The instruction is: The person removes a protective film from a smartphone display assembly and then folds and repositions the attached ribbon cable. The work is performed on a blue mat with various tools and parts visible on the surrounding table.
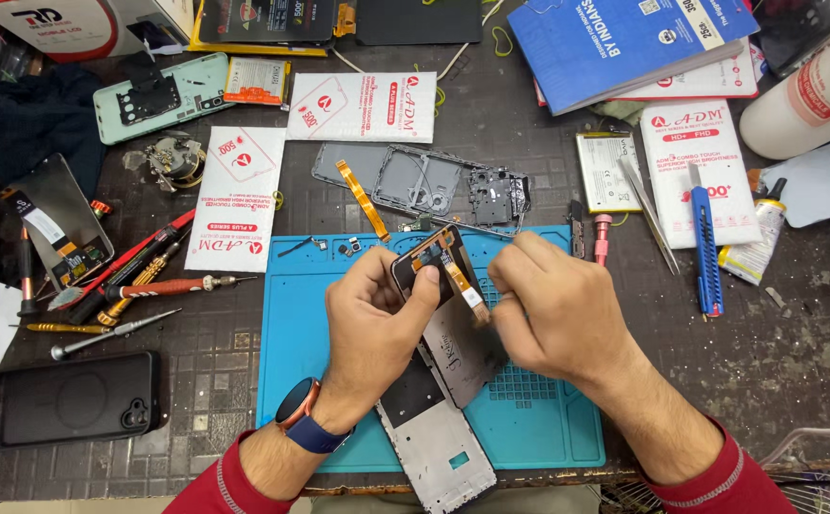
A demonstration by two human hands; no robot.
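Note:
My left hand (374, 319) grips the upper end of a phone display panel (448, 333) seen from its back, thumb pressed near its top edge. My right hand (556, 309) pinches the panel's right side, close to its orange flex cable (455, 276). The panel is tilted above a silver phone frame (439, 447) that lies on the blue work mat (291, 324). A dark watch with a blue strap sits on my left wrist.
Screwdrivers (153, 286) and a black phone (72, 398) lie left of the mat. Behind it rest a stripped phone chassis (424, 181), white part packets (239, 200), a green phone back (158, 95). To the right: battery (605, 171), tweezers (648, 214), blue knife (706, 252), white bottle (805, 90).

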